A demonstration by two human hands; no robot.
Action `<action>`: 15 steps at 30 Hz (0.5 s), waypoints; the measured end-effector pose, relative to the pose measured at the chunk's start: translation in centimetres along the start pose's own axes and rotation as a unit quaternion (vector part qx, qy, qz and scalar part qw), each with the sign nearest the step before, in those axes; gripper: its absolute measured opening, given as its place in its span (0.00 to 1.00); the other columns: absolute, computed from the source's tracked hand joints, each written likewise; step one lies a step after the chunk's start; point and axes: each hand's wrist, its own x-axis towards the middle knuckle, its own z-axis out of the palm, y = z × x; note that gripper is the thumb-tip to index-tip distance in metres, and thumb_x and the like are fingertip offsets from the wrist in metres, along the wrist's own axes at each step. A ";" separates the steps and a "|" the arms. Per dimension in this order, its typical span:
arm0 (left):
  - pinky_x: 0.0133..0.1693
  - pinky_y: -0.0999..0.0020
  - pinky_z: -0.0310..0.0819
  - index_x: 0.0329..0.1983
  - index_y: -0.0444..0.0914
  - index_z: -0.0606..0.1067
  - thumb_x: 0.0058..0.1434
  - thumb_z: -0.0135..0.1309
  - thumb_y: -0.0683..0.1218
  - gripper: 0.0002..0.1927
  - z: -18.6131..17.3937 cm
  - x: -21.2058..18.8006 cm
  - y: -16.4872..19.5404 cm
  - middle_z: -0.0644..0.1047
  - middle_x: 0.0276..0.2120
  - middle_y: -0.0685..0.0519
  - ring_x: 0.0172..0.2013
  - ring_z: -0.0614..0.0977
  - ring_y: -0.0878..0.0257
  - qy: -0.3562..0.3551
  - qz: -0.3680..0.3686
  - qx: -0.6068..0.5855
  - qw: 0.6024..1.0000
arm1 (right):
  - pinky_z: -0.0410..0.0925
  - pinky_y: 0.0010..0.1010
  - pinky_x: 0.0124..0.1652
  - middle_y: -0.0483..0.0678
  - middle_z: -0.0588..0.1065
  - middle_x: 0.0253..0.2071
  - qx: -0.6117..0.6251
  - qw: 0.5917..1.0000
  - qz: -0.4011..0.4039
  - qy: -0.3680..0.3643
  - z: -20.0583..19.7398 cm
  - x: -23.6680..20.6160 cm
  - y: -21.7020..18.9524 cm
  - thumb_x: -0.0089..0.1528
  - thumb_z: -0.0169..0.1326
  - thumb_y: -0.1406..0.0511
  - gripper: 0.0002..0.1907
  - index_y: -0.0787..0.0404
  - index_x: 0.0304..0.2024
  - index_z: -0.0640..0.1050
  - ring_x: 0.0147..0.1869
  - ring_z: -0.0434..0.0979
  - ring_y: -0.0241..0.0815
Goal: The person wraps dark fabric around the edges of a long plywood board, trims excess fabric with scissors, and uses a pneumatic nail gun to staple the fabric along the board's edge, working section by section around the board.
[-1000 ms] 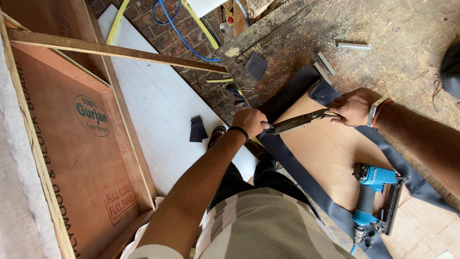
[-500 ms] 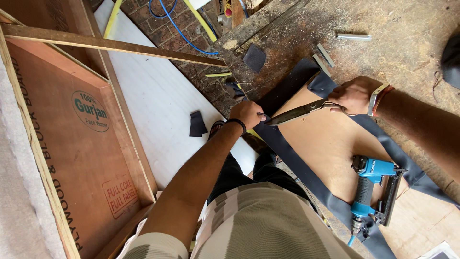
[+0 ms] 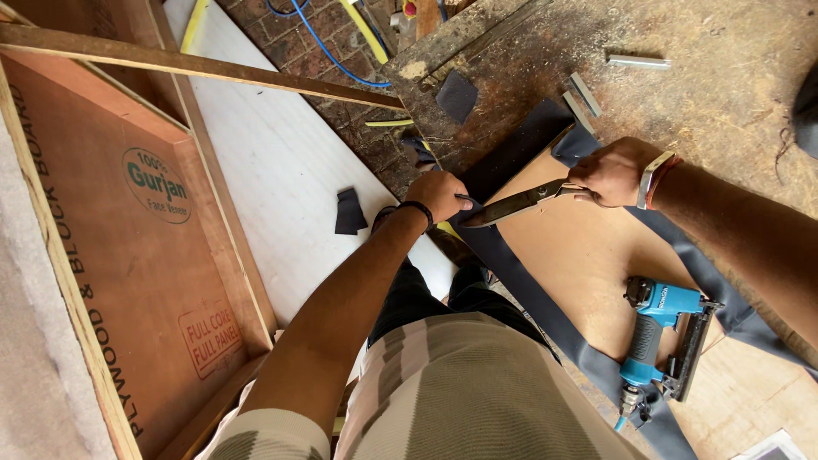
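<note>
At the worktop (image 3: 699,77) edge, right hand (image 3: 618,170) grips shears (image 3: 520,203), left hand (image 3: 439,194) pinches dark fabric (image 3: 511,153); blades now lower than before, cut under way.

A single head-worn camera is looking steeply down from close above the person's own torso and arms, facing the worn table (image 3: 699,77) ahead and the floor (image 3: 290,179) at left.
</note>
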 end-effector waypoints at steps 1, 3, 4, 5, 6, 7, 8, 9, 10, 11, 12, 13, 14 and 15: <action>0.47 0.54 0.78 0.44 0.48 0.84 0.58 0.62 0.57 0.15 -0.2 0.0 0.0 0.84 0.40 0.51 0.43 0.84 0.53 -0.004 0.001 -0.005 1.000 | 0.76 0.37 0.43 0.41 0.79 0.36 0.004 1.000 0.006 -0.006 0.1 -0.1 -0.1 0.61 0.52 0.50 0.15 0.49 0.41 0.77 0.44 0.81 0.45; 0.46 0.54 0.78 0.43 0.47 0.85 0.57 0.63 0.57 0.14 -0.7 0.2 -0.1 0.84 0.40 0.51 0.42 0.84 0.53 -0.020 0.006 -0.014 1.000 | 0.76 0.37 0.43 0.41 0.79 0.36 0.015 0.999 0.025 -0.018 0.4 -0.7 -0.6 0.61 0.52 0.50 0.15 0.48 0.44 0.77 0.43 0.81 0.45; 0.46 0.55 0.77 0.43 0.47 0.85 0.57 0.64 0.56 0.14 -1.0 0.3 -0.1 0.84 0.40 0.51 0.42 0.84 0.54 -0.027 0.010 -0.019 0.999 | 0.76 0.36 0.43 0.42 0.79 0.35 0.037 0.999 0.021 0.024 0.5 -1.5 -1.1 0.62 0.53 0.50 0.14 0.49 0.42 0.78 0.42 0.81 0.45; 0.46 0.55 0.77 0.43 0.47 0.85 0.58 0.63 0.56 0.14 -1.2 0.4 -0.1 0.84 0.39 0.50 0.41 0.84 0.54 -0.040 0.012 -0.015 0.999 | 0.77 0.35 0.43 0.42 0.79 0.35 0.058 0.996 0.016 0.067 0.7 -2.2 -2.0 0.62 0.53 0.51 0.14 0.51 0.40 0.78 0.41 0.81 0.44; 0.46 0.55 0.77 0.43 0.47 0.85 0.58 0.63 0.56 0.14 -1.5 0.5 -0.1 0.85 0.39 0.50 0.41 0.85 0.54 -0.055 0.013 -0.009 0.998 | 0.77 0.34 0.44 0.43 0.79 0.34 0.082 0.990 0.014 0.112 0.8 -2.6 -3.1 0.63 0.54 0.51 0.14 0.53 0.38 0.78 0.40 0.81 0.44; 0.46 0.56 0.77 0.43 0.47 0.85 0.59 0.63 0.56 0.14 -1.7 0.5 -0.2 0.85 0.38 0.50 0.40 0.85 0.55 -0.074 0.017 0.000 0.997 | 0.77 0.33 0.41 0.43 0.79 0.35 0.098 0.988 0.055 0.106 1.0 -3.4 -5.1 0.62 0.54 0.52 0.13 0.53 0.39 0.79 0.40 0.81 0.43; 0.45 0.56 0.78 0.42 0.47 0.85 0.58 0.63 0.56 0.13 -1.9 0.6 -0.2 0.85 0.38 0.50 0.40 0.85 0.55 -0.086 0.026 -0.004 0.996 | 0.76 0.32 0.39 0.42 0.79 0.35 0.114 0.983 0.101 0.100 1.2 -4.6 -7.6 0.61 0.54 0.53 0.13 0.52 0.39 0.79 0.40 0.81 0.42; 0.45 0.57 0.78 0.41 0.46 0.85 0.58 0.63 0.56 0.13 -2.3 0.8 -0.3 0.85 0.37 0.50 0.39 0.85 0.55 -0.095 0.037 -0.007 0.995 | 0.76 0.31 0.37 0.42 0.79 0.36 0.127 0.976 0.148 0.095 1.1 -5.4 -10.4 0.60 0.54 0.54 0.12 0.52 0.40 0.79 0.41 0.81 0.42; 0.44 0.57 0.78 0.41 0.46 0.86 0.58 0.64 0.55 0.13 -2.6 1.0 -0.4 0.85 0.37 0.50 0.39 0.85 0.56 -0.106 0.048 -0.009 0.993 | 0.75 0.33 0.35 0.42 0.79 0.37 0.100 0.968 0.194 0.124 1.0 -5.9 -13.6 0.59 0.55 0.54 0.15 0.53 0.41 0.79 0.39 0.81 0.42; 0.44 0.57 0.78 0.40 0.46 0.86 0.57 0.64 0.55 0.12 -3.0 1.2 -0.4 0.85 0.37 0.51 0.39 0.85 0.56 -0.120 0.070 0.005 0.990 | 0.75 0.35 0.34 0.42 0.79 0.37 0.073 0.956 0.241 0.152 0.7 -6.1 -17.1 0.57 0.56 0.53 0.17 0.55 0.43 0.80 0.38 0.81 0.42; 0.44 0.57 0.78 0.40 0.46 0.86 0.57 0.64 0.56 0.12 -3.3 1.5 -0.3 0.85 0.37 0.51 0.39 0.85 0.56 -0.133 0.092 0.016 0.987 | 0.75 0.34 0.34 0.43 0.79 0.36 0.098 0.941 0.292 0.141 0.3 -5.9 -20.4 0.58 0.55 0.53 0.17 0.54 0.43 0.80 0.38 0.80 0.42; 0.44 0.58 0.78 0.39 0.46 0.86 0.57 0.64 0.56 0.12 -3.6 1.9 -0.2 0.85 0.37 0.52 0.38 0.85 0.56 -0.145 0.113 0.028 0.983 | 0.75 0.34 0.35 0.43 0.78 0.36 0.121 0.923 0.341 0.130 -0.2 -5.3 -23.2 0.59 0.55 0.52 0.17 0.54 0.44 0.79 0.38 0.80 0.42; 0.44 0.58 0.77 0.39 0.47 0.86 0.57 0.65 0.55 0.11 -3.9 2.1 -0.1 0.85 0.37 0.52 0.38 0.85 0.56 -0.158 0.130 0.046 0.978 | 0.75 0.34 0.36 0.43 0.77 0.35 0.147 0.901 0.390 0.121 -0.8 -4.2 -25.7 0.60 0.55 0.52 0.17 0.53 0.45 0.79 0.38 0.79 0.42; 0.44 0.58 0.77 0.38 0.47 0.86 0.56 0.65 0.55 0.11 -4.0 2.4 0.1 0.85 0.37 0.52 0.39 0.85 0.56 -0.172 0.148 0.066 0.972 | 0.75 0.33 0.35 0.44 0.77 0.35 0.171 0.886 0.417 0.106 -1.3 -2.5 -27.7 0.60 0.54 0.51 0.19 0.53 0.47 0.79 0.38 0.79 0.43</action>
